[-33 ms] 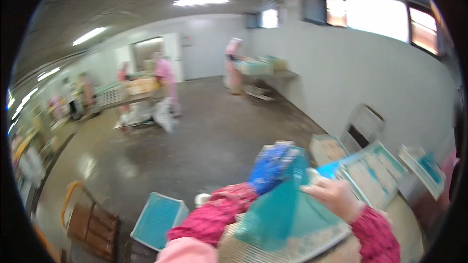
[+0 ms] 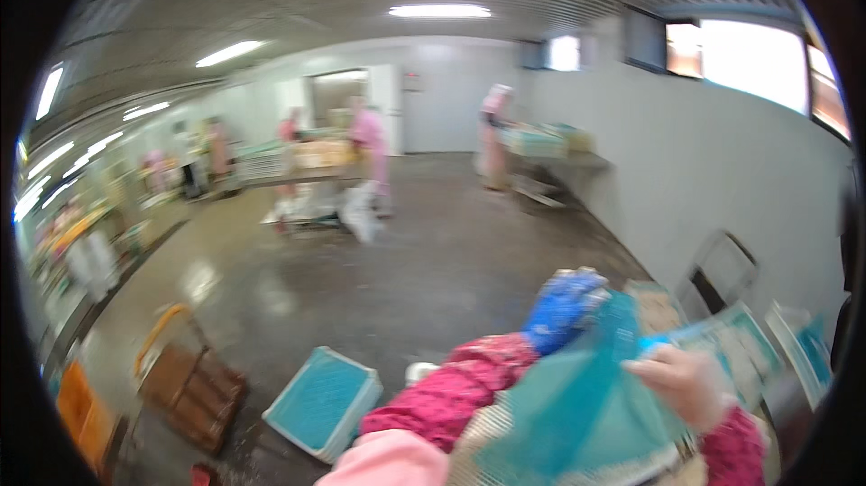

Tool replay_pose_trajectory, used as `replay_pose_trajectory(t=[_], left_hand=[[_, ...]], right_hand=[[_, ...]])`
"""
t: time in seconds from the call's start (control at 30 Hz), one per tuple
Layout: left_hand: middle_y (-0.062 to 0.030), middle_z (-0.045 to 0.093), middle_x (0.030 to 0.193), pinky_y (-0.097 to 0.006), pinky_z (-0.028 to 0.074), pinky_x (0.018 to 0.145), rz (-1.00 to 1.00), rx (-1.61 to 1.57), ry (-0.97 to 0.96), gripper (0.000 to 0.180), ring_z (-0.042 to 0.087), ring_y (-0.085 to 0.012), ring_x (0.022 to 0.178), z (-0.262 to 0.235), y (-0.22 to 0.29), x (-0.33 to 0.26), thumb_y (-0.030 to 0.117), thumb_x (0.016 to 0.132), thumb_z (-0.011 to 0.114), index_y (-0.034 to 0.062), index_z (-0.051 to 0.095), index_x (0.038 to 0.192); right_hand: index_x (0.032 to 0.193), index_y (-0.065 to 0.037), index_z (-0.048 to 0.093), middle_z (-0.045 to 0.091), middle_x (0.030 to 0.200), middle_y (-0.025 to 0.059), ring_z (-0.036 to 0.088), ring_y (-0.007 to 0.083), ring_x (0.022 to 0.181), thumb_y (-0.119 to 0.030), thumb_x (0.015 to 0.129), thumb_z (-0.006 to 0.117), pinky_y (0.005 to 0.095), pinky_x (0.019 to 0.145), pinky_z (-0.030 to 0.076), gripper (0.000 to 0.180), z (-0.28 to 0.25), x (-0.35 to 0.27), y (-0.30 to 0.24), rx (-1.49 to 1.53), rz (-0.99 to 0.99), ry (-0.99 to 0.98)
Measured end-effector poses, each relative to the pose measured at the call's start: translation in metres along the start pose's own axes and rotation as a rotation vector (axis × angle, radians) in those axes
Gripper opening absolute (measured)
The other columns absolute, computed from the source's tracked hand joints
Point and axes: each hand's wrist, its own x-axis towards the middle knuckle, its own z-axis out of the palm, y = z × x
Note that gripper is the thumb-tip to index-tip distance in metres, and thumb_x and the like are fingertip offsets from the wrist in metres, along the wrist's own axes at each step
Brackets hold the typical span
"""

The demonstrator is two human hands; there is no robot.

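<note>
A translucent teal mesh sheet (image 2: 573,409) hangs in folds between my two hands, over a pale perforated tray (image 2: 480,432) at the lower right. My left hand (image 2: 564,313), in a blue glove with whitish residue, is closed at the sheet's far upper corner. Nearer and to the right, my right hand (image 2: 684,385), in a thin pale glove, pinches the sheet's right side. Some of its fingers are smeared by motion. Patterned pink sleeves cover both forearms. The sheet's lower part lies against the tray and hides much of it.
Beyond my right hand are trays of pale material (image 2: 735,351) and a tilted white tray (image 2: 803,351). On the wet floor at left stand a teal-topped crate (image 2: 320,400), a brown cart (image 2: 194,391) and an orange object (image 2: 86,418). People in pink work at far tables (image 2: 577,160).
The whole scene has shifted rightward and slightly down in the picture, as the view turned left. Both hands still grip the teal sheet.
</note>
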Motion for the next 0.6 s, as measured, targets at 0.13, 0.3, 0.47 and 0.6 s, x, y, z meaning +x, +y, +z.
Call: replay_pose_trajectory(t=[0.13,0.3,0.47,0.6], left_hand=[[-0.0114,0.059,0.101,-0.043,0.044,0.082,-0.064,-0.138,-0.094,0.024,0.056,-0.0315,0.098,0.01,-0.002,0.011,0.008,0.07,0.065,0.0093,0.057,0.093],[-0.0148,0.06,0.084,-0.043,0.047,0.065,-0.4,-0.254,-0.27,0.02,0.061,-0.0334,0.076,-0.016,-0.003,0.021,0.014,0.077,0.063,0.0054,0.056,0.094],[-0.0128,0.061,0.076,-0.039,0.05,0.064,-0.139,0.358,-0.486,0.009,0.063,-0.0298,0.073,0.0,-0.044,-0.001,0.013,0.076,0.058,0.0077,0.061,0.083],[-0.0113,0.061,0.075,-0.038,0.048,0.063,-0.309,0.745,-0.212,0.009,0.062,-0.0265,0.071,-0.084,-0.083,0.063,0.008,0.077,0.053,0.0104,0.06,0.082]], right_hand=[[0.078,-0.016,0.07,0.058,0.065,0.0053,0.06,0.0199,0.058,-0.004,0.067,0.071,0.0295,0.049,0.046,0.016,-0.061,-0.056,0.044,-0.053,0.151,0.032],[0.077,-0.011,0.067,0.057,0.069,0.0076,0.059,0.0258,0.068,0.0,0.054,0.071,0.0352,0.061,0.047,0.025,-0.084,-0.053,0.123,-0.228,0.299,-0.093],[0.076,-0.011,0.064,0.057,0.072,0.0064,0.059,0.0247,0.071,0.002,0.058,0.068,0.0355,0.061,0.047,0.023,-0.055,-0.027,0.197,-0.555,0.161,0.084],[0.093,-0.011,0.061,0.06,0.087,0.0088,0.061,0.0218,0.085,-0.003,0.077,0.062,0.0321,0.073,0.05,0.017,-0.075,0.014,0.202,-0.793,0.191,0.476]])
